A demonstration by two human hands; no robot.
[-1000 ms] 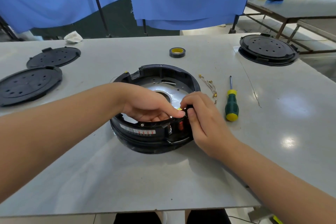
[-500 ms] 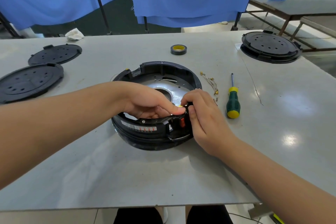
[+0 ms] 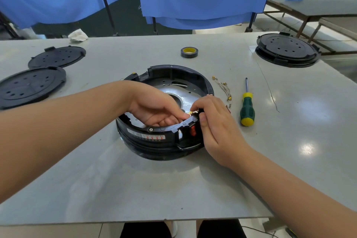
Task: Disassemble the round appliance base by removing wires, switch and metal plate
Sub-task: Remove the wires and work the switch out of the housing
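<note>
Both hands are staying locked on the same spot as a second ago, so little is changing: only the view is drifting a touch. The right hand (image 3: 216, 121) is pinching the black switch housing, its grip closed with the thumb on the near face and fingers curled over the top of the red switch (image 3: 192, 130). The left hand (image 3: 154, 108) is reaching inside the rim, its fingertips pinching at a small brass terminal (image 3: 191, 112) just behind the switch. The round appliance base (image 3: 164, 112) is sitting mid-bench, its metal plate (image 3: 185, 94) still seated inside. Judging by this, the switch is not yet coming free and the connector is probably stiff. Loose wires (image 3: 224, 89) are already lying beside the base, with a screwdriver (image 3: 247, 108) just beyond them on the bench (image 3: 173, 189).
</note>
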